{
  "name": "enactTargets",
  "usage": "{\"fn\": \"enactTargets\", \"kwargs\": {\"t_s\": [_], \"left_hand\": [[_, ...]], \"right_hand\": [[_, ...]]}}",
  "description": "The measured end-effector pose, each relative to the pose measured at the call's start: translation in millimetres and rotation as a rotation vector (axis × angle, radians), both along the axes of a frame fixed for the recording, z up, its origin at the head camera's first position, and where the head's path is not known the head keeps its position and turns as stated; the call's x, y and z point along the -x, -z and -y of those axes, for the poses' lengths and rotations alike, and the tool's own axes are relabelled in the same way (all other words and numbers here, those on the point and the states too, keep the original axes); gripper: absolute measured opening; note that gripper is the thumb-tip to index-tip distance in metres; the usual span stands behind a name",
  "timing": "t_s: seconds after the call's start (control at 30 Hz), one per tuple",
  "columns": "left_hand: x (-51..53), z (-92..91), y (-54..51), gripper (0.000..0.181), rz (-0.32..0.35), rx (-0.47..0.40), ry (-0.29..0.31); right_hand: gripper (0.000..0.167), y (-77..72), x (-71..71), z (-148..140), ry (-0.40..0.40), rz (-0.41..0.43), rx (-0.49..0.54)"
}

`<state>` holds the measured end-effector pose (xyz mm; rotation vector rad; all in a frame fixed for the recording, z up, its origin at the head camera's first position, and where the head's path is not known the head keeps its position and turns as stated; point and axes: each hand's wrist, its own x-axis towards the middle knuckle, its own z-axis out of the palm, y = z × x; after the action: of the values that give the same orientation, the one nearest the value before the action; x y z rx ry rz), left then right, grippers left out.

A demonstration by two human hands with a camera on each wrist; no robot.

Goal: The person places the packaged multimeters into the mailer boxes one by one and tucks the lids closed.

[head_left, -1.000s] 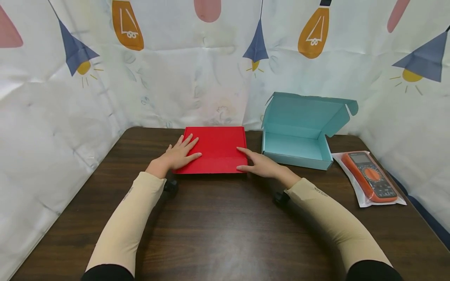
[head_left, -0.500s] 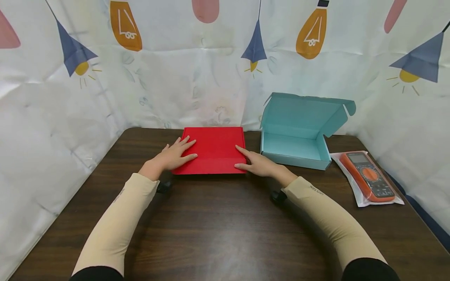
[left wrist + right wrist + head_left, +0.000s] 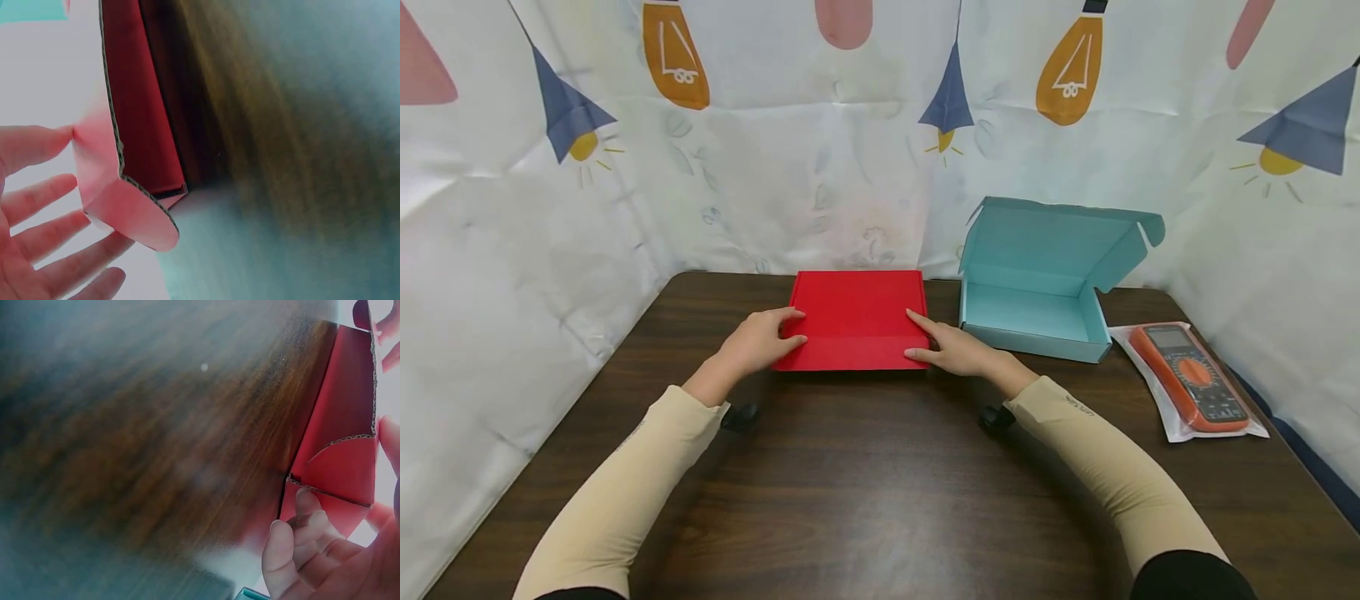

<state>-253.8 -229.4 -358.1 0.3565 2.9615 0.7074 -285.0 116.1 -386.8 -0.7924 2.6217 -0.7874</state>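
A red cardboard box [image 3: 859, 312] lies flat at the table's far side, its lid down. In the left wrist view, a red flap [image 3: 134, 215] sticks out at the near left corner, with a dark gap under the lid edge. My left hand [image 3: 758, 337] touches the box's left edge, thumb and index tips on top. At the right edge, my right hand [image 3: 958, 348] holds the box: index and thumb lie on the lid, and the right wrist view shows other fingers [image 3: 306, 547] curled against the side wall. The box's inside is mostly hidden.
An open teal cardboard box [image 3: 1033, 317] stands to the right, lid raised. Beside it, near the table's right edge, lies an orange multimeter [image 3: 1191, 377] in a clear bag [image 3: 1180, 432]. A patterned cloth [image 3: 850, 167] hangs behind the dark wooden table [image 3: 850, 483].
My left hand has drawn back leftward from lying spread on the lid to touching its left edge with bent fingers. The right hand and the red box stay in place.
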Motion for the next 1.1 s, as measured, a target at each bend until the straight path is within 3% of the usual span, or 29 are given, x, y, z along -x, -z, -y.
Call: {"fn": "enactTargets", "kwargs": {"t_s": [0.17, 0.3, 0.43, 0.6, 1.1], "left_hand": [[-13.9, 3.1, 1.3, 0.056, -0.018, -0.012, -0.067], [-22.4, 5.1, 9.3, 0.057, -0.009, -0.054, -0.094], [-25.3, 5.7, 13.3, 0.061, 0.017, -0.100, -0.082], [-32.0, 15.3, 8.4, 0.071, 0.047, -0.100, -0.078], [-31.4, 18.9, 9.5, 0.078, 0.069, -0.142, 0.005]], "right_hand": [[0.087, 0.5, -0.9, 1, 0.009, 0.011, 0.008], [0.088, 4.0, -4.2, -5, 0.022, 0.021, 0.013], [0.088, 3.9, -6.1, -11, 0.035, 0.015, 0.025], [0.088, 1.6, -2.7, -3, 0.009, 0.014, 0.045], [0.089, -1.0, 0.4, -3, -0.003, 0.062, 0.048]]}}
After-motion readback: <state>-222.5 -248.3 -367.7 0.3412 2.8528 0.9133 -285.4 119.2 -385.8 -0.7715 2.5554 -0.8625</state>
